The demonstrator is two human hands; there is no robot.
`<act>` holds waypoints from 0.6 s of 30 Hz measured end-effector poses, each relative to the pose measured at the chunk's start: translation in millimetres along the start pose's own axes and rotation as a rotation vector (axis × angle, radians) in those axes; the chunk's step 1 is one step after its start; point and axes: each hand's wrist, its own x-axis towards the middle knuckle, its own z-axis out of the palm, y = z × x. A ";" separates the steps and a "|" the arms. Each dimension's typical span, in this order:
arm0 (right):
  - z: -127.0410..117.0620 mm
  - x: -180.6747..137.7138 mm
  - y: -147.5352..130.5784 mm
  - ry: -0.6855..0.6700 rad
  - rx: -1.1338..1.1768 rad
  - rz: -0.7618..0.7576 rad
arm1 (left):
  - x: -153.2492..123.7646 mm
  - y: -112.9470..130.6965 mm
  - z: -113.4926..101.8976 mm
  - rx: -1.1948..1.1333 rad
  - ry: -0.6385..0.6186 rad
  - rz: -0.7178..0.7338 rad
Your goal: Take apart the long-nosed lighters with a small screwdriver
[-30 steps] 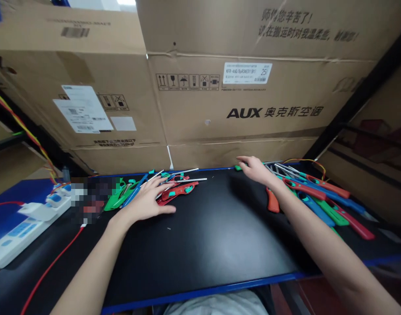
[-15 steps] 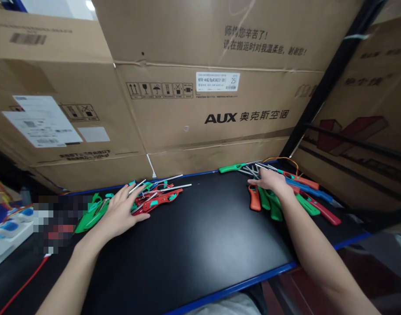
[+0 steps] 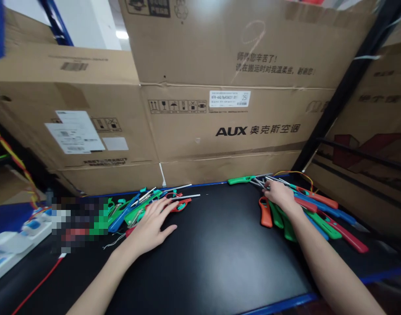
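Head view: over the tabletop [image 3: 216, 253], the left hand [image 3: 153, 222] lies palm-down, fingers spread wide over the left lighters [image 3: 134, 211]; the right hand [image 3: 279, 193] curls over the right lighters [image 3: 307, 204], grip unclear.

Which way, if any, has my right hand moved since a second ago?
Yes: the right hand has shifted rightward, judged against the AUX lettering behind.

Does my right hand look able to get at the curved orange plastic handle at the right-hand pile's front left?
Likely yes: the curved orange plastic handle lies close to the bare right hand, nothing visible covers it, and smooth black tabletop borders its left side.
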 end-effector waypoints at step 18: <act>-31.7 -60.3 -53.8 0.740 0.725 -0.327 | -3.8 29.6 10.9 -0.182 -0.053 0.009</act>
